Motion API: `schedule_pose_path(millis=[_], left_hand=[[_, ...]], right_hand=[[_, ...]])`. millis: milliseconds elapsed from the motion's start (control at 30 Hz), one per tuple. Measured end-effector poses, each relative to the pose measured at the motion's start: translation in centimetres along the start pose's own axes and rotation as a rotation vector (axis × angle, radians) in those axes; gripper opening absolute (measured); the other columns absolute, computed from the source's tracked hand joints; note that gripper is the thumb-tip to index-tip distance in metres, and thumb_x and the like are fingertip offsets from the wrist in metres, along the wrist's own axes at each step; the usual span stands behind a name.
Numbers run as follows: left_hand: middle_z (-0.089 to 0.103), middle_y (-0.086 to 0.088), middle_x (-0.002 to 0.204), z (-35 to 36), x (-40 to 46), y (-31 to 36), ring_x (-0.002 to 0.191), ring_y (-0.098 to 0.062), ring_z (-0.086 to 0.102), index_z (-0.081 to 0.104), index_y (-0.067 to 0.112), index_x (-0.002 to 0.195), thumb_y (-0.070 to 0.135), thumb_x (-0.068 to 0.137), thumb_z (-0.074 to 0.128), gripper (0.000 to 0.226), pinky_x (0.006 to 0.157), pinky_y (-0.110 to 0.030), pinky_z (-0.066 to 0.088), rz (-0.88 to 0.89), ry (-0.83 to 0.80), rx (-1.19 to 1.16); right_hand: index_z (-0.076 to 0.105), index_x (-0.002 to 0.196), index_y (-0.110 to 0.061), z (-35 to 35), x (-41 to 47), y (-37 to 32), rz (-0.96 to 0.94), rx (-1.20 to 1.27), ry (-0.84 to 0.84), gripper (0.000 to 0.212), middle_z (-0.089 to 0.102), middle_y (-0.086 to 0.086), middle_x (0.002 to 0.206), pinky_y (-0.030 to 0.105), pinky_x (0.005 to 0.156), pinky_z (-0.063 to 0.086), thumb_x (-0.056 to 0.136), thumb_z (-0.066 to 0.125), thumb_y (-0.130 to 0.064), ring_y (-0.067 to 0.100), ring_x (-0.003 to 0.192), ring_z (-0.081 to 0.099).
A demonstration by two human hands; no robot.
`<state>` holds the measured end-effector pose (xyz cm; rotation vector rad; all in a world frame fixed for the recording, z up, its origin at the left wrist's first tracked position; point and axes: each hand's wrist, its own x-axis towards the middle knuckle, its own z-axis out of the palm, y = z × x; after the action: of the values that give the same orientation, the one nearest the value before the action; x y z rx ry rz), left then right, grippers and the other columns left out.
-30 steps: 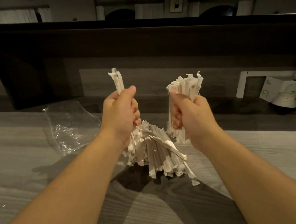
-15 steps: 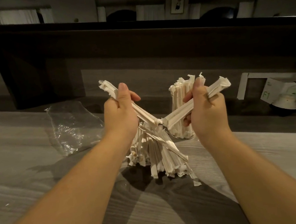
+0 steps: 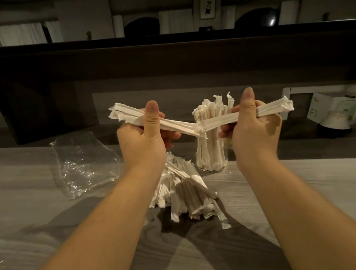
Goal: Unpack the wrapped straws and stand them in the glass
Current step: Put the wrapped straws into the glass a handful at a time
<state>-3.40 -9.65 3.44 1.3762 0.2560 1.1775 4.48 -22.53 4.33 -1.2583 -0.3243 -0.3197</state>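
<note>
My left hand [image 3: 146, 141] grips a small bundle of white paper-wrapped straws [image 3: 127, 116], thumb up, their ends fanning up and left. My right hand [image 3: 254, 127] grips another small bundle [image 3: 276, 109] that points up and right. The two bundles' inner ends meet between my hands, in front of the glass. The clear glass [image 3: 210, 153] stands on the table just behind, packed with upright wrapped straws. A heap of several wrapped straws [image 3: 185, 193] lies on the table under my left wrist, partly hidden by it.
A crumpled clear plastic bag [image 3: 84, 163] lies on the grey wood-grain table [image 3: 28, 214] to the left. Beyond the table's far edge, at right, are a white box [image 3: 326, 107] and a small white bowl-like object [image 3: 335, 120].
Both hands have lifted and spread apart. The two bundles, crossed in an X half a second ago, now flatten into a wide V, and the glass shows between my hands.
</note>
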Motion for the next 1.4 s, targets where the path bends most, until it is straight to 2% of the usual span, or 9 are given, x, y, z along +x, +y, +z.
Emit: schedule_pose_path(millis=[267, 533, 800, 967, 1133, 1200, 1267, 1333, 1400], left_hand=[[0.073, -0.001, 0.065, 2.3, 0.3, -0.1, 0.064, -0.021, 0.075, 0.064, 0.014, 0.082, 0.037, 0.099, 0.055, 0.031, 0.053, -0.028, 0.060, 0.055, -0.040, -0.038], [0.074, 0.002, 0.067, 3.4, 1.4, -0.7, 0.067, -0.019, 0.076, 0.064, 0.017, 0.082, 0.041, 0.096, 0.057, 0.029, 0.058, -0.027, 0.061, 0.072, -0.060, 0.033], [0.069, 0.009, 0.057, 4.2, 2.1, -1.5, 0.057, -0.008, 0.071, 0.061, 0.023, 0.071, 0.044, 0.097, 0.057, 0.033, 0.047, -0.015, 0.047, 0.164, -0.118, 0.253], [0.068, -0.003, 0.063, 4.8, 3.3, -1.4, 0.058, -0.014, 0.069, 0.066, 0.003, 0.077, 0.049, 0.099, 0.050, 0.053, 0.054, -0.025, 0.056, 0.260, -0.163, 0.386], [0.047, 0.010, 0.051, 6.1, 3.6, -1.3, 0.039, 0.000, 0.046, 0.063, -0.003, 0.085, 0.055, 0.098, 0.037, 0.064, 0.044, -0.010, 0.035, 0.190, -0.249, 0.371], [0.051, 0.002, 0.057, 6.5, 3.7, -1.6, 0.048, -0.004, 0.049, 0.061, 0.000, 0.088, 0.057, 0.099, 0.034, 0.064, 0.047, -0.015, 0.041, 0.133, -0.281, 0.367], [0.057, -0.005, 0.076, 6.9, 3.6, -2.0, 0.075, -0.020, 0.062, 0.058, 0.011, 0.085, 0.063, 0.096, 0.030, 0.060, 0.071, -0.026, 0.053, 0.109, -0.295, 0.356], [0.055, -0.006, 0.100, 7.1, 3.4, -2.6, 0.109, -0.029, 0.057, 0.052, 0.028, 0.082, 0.068, 0.094, 0.028, 0.048, 0.100, -0.045, 0.048, 0.113, -0.305, 0.365], [0.053, -0.007, 0.111, 6.9, 3.1, -3.0, 0.117, -0.030, 0.052, 0.049, 0.044, 0.085, 0.070, 0.095, 0.033, 0.032, 0.105, -0.053, 0.043, 0.095, -0.340, 0.324]], right_hand=[[0.057, 0.078, -0.021, -1.0, 1.4, 0.2, 0.021, 0.017, 0.120, 0.039, 0.065, -0.005, 0.054, 0.032, 0.060, 0.061, 0.101, 0.050, -0.052, 0.011, 0.052, 0.067], [0.057, 0.087, -0.023, -1.1, 2.1, 1.0, 0.068, 0.014, 0.085, 0.023, 0.069, -0.002, 0.073, 0.022, 0.059, 0.061, 0.095, 0.065, -0.043, 0.005, 0.056, 0.069], [0.059, 0.101, -0.022, -0.7, 2.6, 2.1, 0.084, -0.064, -0.057, 0.018, 0.070, 0.000, 0.090, 0.030, 0.074, 0.062, 0.096, 0.064, -0.039, 0.010, 0.078, 0.071], [0.054, 0.080, -0.023, -0.6, 2.9, 1.8, -0.082, -0.214, -0.161, 0.029, 0.061, -0.004, 0.071, 0.011, 0.051, 0.047, 0.103, 0.050, -0.040, -0.003, 0.056, 0.058], [0.056, 0.084, -0.024, -0.6, 2.9, 1.9, -0.061, -0.187, -0.268, 0.031, 0.058, -0.008, 0.070, 0.011, 0.050, 0.043, 0.102, 0.046, -0.047, -0.005, 0.055, 0.056], [0.056, 0.093, -0.031, -0.6, 3.1, 2.1, -0.070, -0.181, -0.258, 0.018, 0.065, -0.008, 0.084, 0.015, 0.059, 0.049, 0.102, 0.049, -0.045, -0.001, 0.072, 0.064], [0.059, 0.096, -0.030, -0.6, 3.2, 2.2, -0.088, -0.155, -0.225, 0.009, 0.067, -0.003, 0.087, 0.018, 0.061, 0.055, 0.101, 0.056, -0.037, 0.007, 0.080, 0.065], [0.064, 0.094, -0.025, -0.7, 3.3, 2.2, -0.118, -0.135, -0.220, 0.007, 0.066, -0.002, 0.081, 0.012, 0.060, 0.053, 0.100, 0.061, -0.028, 0.007, 0.072, 0.064], [0.067, 0.091, -0.022, -0.8, 3.3, 2.2, -0.116, -0.128, -0.250, 0.010, 0.066, 0.000, 0.075, 0.010, 0.057, 0.051, 0.099, 0.063, -0.026, 0.002, 0.063, 0.061]])
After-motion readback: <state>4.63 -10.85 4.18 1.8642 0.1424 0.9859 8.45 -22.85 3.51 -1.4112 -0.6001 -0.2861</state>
